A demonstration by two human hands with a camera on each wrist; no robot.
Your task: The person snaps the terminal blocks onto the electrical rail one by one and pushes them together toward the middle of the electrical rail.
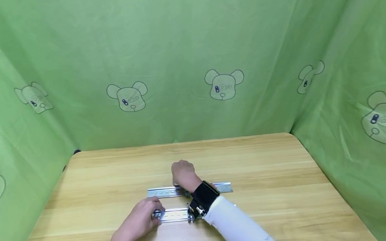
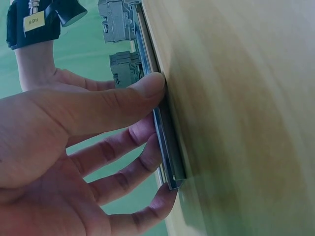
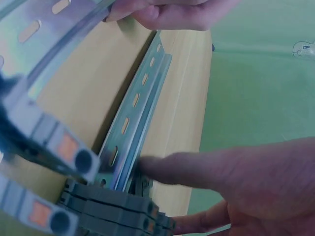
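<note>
Two slotted metal DIN rails lie one behind the other. My left hand pinches the left end of the near rail, thumb on one long edge and fingers on the other. My right hand reaches over to the far rail. In the right wrist view its thumb presses by the rail's edge and a finger bends to the end of the grey terminal blocks, gripping them between. Other terminal blocks with orange marks sit on the near rail. In the head view my right wrist hides part of both rails.
The wooden table runs out to a back edge by a green curtain printed with bear heads. Curtain also hangs at both sides. A black wrist strap with a device is on my right arm, passing over the near rail.
</note>
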